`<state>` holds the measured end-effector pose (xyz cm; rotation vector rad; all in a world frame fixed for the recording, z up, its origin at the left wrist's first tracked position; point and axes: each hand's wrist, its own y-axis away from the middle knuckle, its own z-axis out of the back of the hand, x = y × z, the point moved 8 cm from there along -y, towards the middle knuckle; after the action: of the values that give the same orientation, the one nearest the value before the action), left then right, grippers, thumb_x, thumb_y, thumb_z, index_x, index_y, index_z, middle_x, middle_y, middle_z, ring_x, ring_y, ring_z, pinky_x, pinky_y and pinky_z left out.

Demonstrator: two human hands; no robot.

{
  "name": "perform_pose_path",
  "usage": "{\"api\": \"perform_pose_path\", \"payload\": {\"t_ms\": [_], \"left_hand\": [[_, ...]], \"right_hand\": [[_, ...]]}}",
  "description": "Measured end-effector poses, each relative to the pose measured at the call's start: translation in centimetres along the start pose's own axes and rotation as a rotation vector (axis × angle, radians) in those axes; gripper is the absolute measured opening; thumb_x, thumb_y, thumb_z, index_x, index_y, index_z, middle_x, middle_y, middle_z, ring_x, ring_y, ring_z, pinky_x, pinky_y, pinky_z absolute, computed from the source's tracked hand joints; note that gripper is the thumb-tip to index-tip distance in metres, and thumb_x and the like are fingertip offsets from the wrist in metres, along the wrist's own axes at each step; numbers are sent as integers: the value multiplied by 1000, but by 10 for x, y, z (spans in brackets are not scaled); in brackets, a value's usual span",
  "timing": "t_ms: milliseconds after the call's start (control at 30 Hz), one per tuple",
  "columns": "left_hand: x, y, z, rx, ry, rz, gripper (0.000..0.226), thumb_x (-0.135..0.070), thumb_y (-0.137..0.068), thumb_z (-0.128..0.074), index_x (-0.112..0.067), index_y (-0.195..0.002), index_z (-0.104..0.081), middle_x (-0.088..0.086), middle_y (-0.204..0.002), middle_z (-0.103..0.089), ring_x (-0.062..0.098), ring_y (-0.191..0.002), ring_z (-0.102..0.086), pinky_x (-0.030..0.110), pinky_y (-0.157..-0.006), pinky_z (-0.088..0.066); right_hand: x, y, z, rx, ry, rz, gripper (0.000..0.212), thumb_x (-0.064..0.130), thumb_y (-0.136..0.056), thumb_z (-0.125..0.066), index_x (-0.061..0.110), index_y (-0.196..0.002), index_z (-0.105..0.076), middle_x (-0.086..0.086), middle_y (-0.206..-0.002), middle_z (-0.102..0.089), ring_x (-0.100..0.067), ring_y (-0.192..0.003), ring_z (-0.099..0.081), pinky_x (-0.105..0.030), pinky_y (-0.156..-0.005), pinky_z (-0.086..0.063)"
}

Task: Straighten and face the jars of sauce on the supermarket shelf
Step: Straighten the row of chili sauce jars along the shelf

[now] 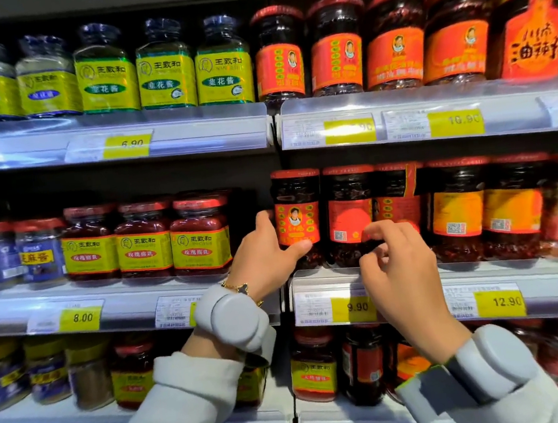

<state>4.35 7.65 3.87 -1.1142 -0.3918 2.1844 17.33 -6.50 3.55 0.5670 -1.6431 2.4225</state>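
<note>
Head camera looks at my two hands raised to the middle shelf (483, 272). My left hand (269, 264) grips the leftmost dark glass chilli-sauce jar with a red lid and red portrait label (298, 216), thumb across the label's lower edge and fingers curled behind its left side. This jar's portrait faces forward. My right hand (397, 267) is half curled, fingertips pinching at the lower front of the neighbouring dark jar whose red label shows a QR code (349, 217). Both jars hold dark red chilli in oil and stand upright, just beside each other, above the yellow 9.90 price tag (353, 308).
</note>
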Motion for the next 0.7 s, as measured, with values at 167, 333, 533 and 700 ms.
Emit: {"api": "perform_pose_path", "payload": {"t_ms": [167, 333, 533, 700], "left_hand": [[-8, 12, 4, -69, -5, -9, 74, -38, -82, -63, -15, -139, -23, 4, -131, -50, 22, -118, -49, 33, -91, -39], [-64, 67, 18, -527, -74, -367, 27, -24, -83, -53, -18, -109, -56, 1, -107, -55, 18, -101, -44, 23, -84, -33], [-64, 55, -30, -251, -152, -303, 51, -23, -88, -45, -15, -138, -37, -1, -141, -44, 16, -127, -38, 21, -99, -23], [-64, 49, -35, -212, -214, -308, 52, -21, -90, -42, -10, -140, -34, 3, -136, -49, 23, -119, -43, 21, -95, -19]], "right_hand": [[-5, 0, 0, -11, 59, -48, 31, 3, -76, -54, 9, -107, -58, -9, -92, -56, -27, -81, -55, -28, -66, -31], [-11, 1, -1, 30, 86, -82, 32, 8, -79, -54, 10, -111, -58, -10, -94, -65, -30, -89, -58, -36, -74, -41], [-14, 0, -7, 86, 102, -112, 44, 12, -80, -54, 11, -123, -54, -13, -102, -67, -34, -98, -55, -33, -78, -32], [-19, -1, -13, 143, 65, -153, 54, 15, -81, -50, 12, -135, -43, -15, -106, -64, -32, -105, -52, -30, -76, -34]]}}
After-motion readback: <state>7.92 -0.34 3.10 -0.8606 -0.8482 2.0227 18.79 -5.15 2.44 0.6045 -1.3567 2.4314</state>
